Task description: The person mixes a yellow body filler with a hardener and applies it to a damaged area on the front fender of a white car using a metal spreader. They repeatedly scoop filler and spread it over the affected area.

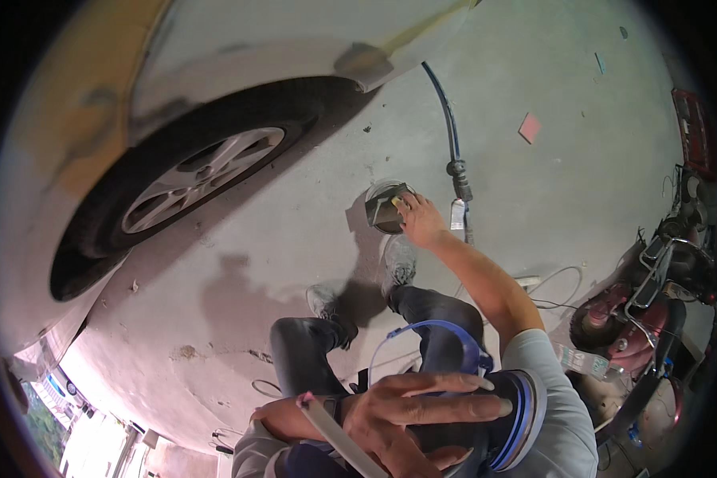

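My right hand [422, 221] reaches down to a bucket [372, 191] on the floor in front of my feet. Its fingers are closed on a small yellow piece [397, 202] whose kind I cannot make out. A dark flat sheet [378, 213] shows at the bucket's mouth. Close to the camera, my left hand [398, 414] is raised with its fingers stretched out and apart, holding nothing visible. Its fingertips overlap a respirator with a round filter [526, 422]; whether they touch is unclear. A blue band [458, 334] loops beyond the hand, and a pale strip [338, 438] lies beside it.
A car [239, 36] with patchy grey and yellow bodywork stands at the left, its wheel [203, 175] near. A hose [448, 111] runs along the floor by a pink square [529, 128]. At right are a red machine [641, 319] and a plastic bottle [588, 361].
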